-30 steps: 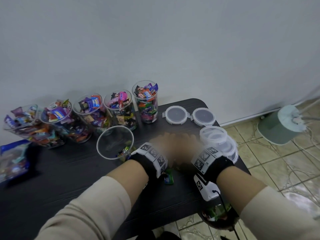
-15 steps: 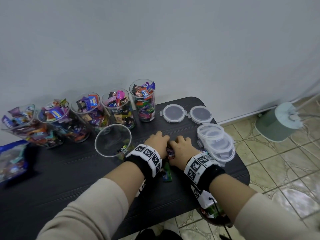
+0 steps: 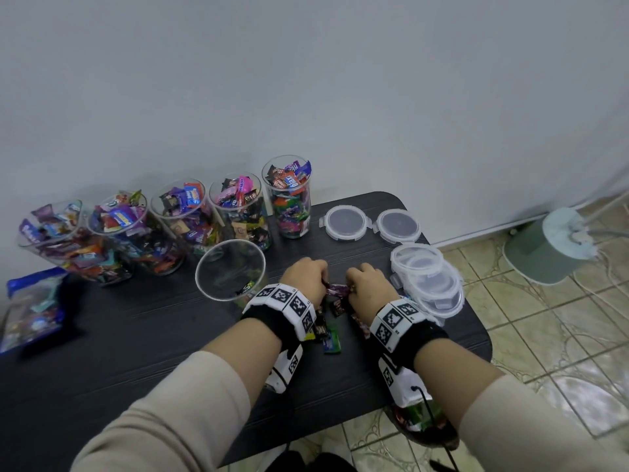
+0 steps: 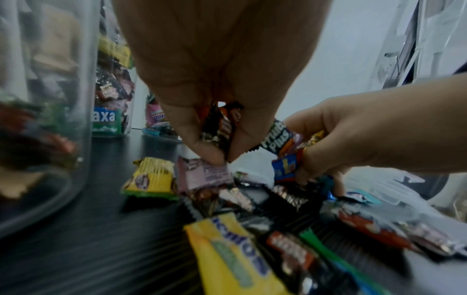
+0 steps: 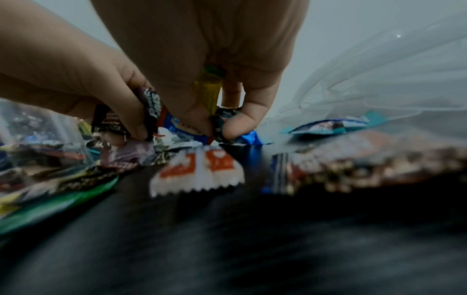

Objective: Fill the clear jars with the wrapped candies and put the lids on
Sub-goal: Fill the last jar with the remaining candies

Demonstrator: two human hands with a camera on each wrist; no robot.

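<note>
Two hands gripped candies (image 4: pixel 220 127): left hand (image 4: pixel 215 65) a brown bar, right hand (image 5: pixel 202 59) several; "Fruit Plus", perhaps, legible.

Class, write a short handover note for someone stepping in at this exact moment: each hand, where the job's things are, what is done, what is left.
Left hand: grips a bunch of wrapped candies.
Right hand: grips its own bunch, a blue wrapper among them.
Loose candies lie on the black table between the wrists.
Five filled jars stand along the wall, none with a lid.
The near jar holds only a few candies.
Two lids lie flat; more are stacked at the right edge.
Left: fill the near jar, then lid all six.
</note>
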